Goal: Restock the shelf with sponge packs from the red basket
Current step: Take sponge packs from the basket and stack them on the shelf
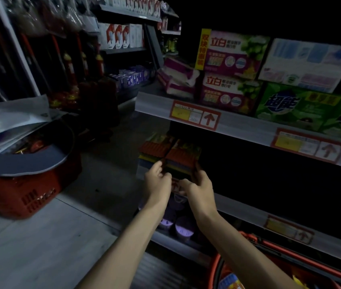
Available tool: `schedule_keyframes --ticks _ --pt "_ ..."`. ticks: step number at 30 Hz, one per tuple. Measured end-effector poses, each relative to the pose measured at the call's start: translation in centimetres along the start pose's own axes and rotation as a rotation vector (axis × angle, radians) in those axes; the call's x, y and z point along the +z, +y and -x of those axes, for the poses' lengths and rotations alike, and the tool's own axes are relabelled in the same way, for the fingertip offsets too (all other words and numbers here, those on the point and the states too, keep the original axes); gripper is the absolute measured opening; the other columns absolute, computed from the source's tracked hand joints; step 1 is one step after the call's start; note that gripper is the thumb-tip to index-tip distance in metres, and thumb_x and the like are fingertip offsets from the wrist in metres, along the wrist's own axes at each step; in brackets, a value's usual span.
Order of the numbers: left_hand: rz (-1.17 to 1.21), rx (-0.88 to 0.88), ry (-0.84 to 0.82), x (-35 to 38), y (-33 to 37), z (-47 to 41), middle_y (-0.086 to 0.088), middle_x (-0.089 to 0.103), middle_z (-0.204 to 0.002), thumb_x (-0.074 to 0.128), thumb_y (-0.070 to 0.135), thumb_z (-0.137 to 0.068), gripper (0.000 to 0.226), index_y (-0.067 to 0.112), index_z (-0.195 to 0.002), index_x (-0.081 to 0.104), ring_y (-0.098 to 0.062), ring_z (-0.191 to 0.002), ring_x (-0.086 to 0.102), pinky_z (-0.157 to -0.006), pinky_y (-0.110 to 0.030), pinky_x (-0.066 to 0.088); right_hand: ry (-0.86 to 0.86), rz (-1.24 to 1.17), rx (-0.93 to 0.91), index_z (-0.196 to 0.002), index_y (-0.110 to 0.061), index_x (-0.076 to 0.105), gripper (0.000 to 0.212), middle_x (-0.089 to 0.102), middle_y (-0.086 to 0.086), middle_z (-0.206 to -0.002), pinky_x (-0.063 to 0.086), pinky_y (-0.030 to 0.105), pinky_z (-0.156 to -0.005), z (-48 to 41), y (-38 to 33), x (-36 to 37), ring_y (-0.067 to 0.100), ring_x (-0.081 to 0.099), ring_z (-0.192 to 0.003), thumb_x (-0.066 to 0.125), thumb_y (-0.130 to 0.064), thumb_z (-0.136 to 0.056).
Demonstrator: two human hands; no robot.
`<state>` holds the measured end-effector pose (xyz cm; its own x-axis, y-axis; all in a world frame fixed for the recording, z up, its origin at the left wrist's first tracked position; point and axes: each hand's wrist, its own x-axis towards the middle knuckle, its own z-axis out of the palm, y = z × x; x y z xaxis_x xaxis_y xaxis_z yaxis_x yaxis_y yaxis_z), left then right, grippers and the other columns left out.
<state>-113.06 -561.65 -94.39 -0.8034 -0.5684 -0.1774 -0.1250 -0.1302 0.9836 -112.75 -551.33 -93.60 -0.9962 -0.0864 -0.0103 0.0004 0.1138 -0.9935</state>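
Shelving is the step in hand: just right of a neighbouring pack (155, 148), the left hand (158, 179) and right hand (198, 184) each close a pinching grip on a near corner of the sponge pack (181, 158) at the dim shelf's (248, 215) left end. Its top is red and ribbed, with darker layers beneath. Next, I judge, it needs sliding back level, then releasing.

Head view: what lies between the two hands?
The sponge pack, held at its sides by left hand and right hand; a red shelf label shows below it. Head view.
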Motion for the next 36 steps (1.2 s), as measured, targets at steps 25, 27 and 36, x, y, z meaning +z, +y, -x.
schedule_keyframes --ticks 25,27,36 --pt "0.097 -0.099 0.19 -3.7 -0.9 -3.6 -0.007 0.05 -0.149 0.052 0.0 -0.102 0.057 0.018 -0.154 0.039 -0.025 -0.135 0.048 -0.102 -0.03 0.038 0.407 0.519 -0.069 -0.097 -0.017 0.083 0.013 0.077 0.007 -0.081 0.06 0.039 -0.067 -2.8 2.0 0.0 0.028 0.072 -0.076 0.078 -0.026 -0.088" --pt "0.089 -0.099 0.195 -3.6 -1.0 -3.8 -0.007 0.049 -0.15 0.052 0.0 -0.102 0.057 0.017 -0.155 0.038 -0.025 -0.136 0.048 -0.098 -0.028 0.035 0.408 0.538 -0.088 -0.1 -0.02 0.083 0.014 0.079 0.007 -0.084 0.06 0.04 -0.069 -2.9 2.3 0.0 0.029 0.073 -0.079 0.077 -0.026 -0.089" --pt "0.045 -0.089 0.219 -3.5 -1.5 -4.7 -0.008 0.038 -0.156 0.055 0.005 -0.101 0.052 0.015 -0.151 0.045 -0.027 -0.138 0.045 -0.099 -0.028 0.035 0.369 0.698 -0.256 -0.107 -0.021 0.078 0.016 0.077 0.009 -0.088 0.054 0.038 -0.067 -3.3 3.3 -1.1 0.033 0.072 -0.082 0.07 -0.028 -0.095"
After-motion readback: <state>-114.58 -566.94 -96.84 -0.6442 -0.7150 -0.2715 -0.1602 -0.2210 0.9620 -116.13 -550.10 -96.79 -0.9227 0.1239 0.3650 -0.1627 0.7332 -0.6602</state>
